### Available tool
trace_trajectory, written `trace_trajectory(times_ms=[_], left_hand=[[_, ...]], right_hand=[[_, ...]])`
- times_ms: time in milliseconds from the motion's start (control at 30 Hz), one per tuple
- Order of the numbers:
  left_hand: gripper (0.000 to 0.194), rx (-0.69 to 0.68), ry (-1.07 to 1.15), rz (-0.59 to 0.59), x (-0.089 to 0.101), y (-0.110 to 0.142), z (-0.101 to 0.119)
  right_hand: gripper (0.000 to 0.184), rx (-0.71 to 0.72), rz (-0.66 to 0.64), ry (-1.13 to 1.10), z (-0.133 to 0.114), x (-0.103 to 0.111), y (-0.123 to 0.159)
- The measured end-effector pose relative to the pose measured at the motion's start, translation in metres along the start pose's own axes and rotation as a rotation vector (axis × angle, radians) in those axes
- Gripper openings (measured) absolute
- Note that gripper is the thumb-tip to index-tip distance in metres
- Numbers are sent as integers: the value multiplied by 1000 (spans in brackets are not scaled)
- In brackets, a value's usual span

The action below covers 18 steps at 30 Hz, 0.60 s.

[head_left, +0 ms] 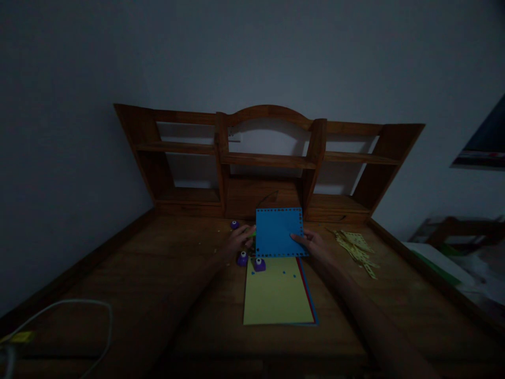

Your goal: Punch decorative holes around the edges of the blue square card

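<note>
A blue paper sheet [278, 231], with small holes punched along its edges, is held up above the desk. My right hand [313, 245] pinches its right side, thumb on the front face. At the sheet's left edge, my left hand [239, 239] is closed around a small green object [251, 230], mostly hidden by the fingers; its kind is unclear. Below lies a stack of coloured paper with a yellow sheet [278, 300] on top, dotted with blue scraps. A purple paper punch with an eye design [259, 264] rests on it. A similar purple punch [242, 258] sits just left.
Another purple punch [234, 225] stands farther back. Punched yellow paper strips [357, 250] lie heaped at the right. Behind rises a wooden shelf unit [268, 159]. A white cable [82, 301] loops at the lower left near a yellow item [19, 337].
</note>
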<state>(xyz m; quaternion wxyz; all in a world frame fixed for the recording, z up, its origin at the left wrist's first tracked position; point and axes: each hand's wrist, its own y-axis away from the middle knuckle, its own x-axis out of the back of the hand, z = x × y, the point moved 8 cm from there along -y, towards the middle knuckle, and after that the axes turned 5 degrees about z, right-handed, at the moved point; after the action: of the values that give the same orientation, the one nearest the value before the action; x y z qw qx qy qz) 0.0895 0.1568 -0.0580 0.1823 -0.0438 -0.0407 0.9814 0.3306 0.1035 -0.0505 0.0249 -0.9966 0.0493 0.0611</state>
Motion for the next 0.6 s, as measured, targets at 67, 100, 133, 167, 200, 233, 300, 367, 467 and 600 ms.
trace_trajectory(times_ms=[67, 100, 133, 167, 200, 233, 300, 367, 467, 600], left_hand=[[48, -19, -13, 1, 2, -3, -3], [48, -25, -17, 0, 2, -4, -4], [47, -25, -21, 1, 3, -5, -6], [47, -22, -25, 4, 4, -5, -7], [48, -15, -30, 7, 4, -5, -8], [48, -11, -34, 13, 4, -5, -8], [48, -3, -42, 14, 4, -4, -7], [48, -3, -43, -3, 2, -2, -5], [47, -12, -48, -26, 0, -1, -3], [47, -28, -82, -20, 0, 1, -1]], right_hand=[[37, 1, 6, -9, 1, 1, -2], [37, 2, 8, -13, 2, 2, -2], [37, 3, 8, -15, 3, 2, -3], [37, 6, 2, -14, 4, 2, -3], [37, 12, -2, -14, 3, 2, -3], [38, 19, -7, -14, 3, 2, -3], [39, 27, -9, -11, 1, 1, -2], [39, 26, -2, -1, 0, 1, -1], [38, 16, 6, 8, 0, 1, 0], [39, -3, 9, -17, 3, 2, -1]])
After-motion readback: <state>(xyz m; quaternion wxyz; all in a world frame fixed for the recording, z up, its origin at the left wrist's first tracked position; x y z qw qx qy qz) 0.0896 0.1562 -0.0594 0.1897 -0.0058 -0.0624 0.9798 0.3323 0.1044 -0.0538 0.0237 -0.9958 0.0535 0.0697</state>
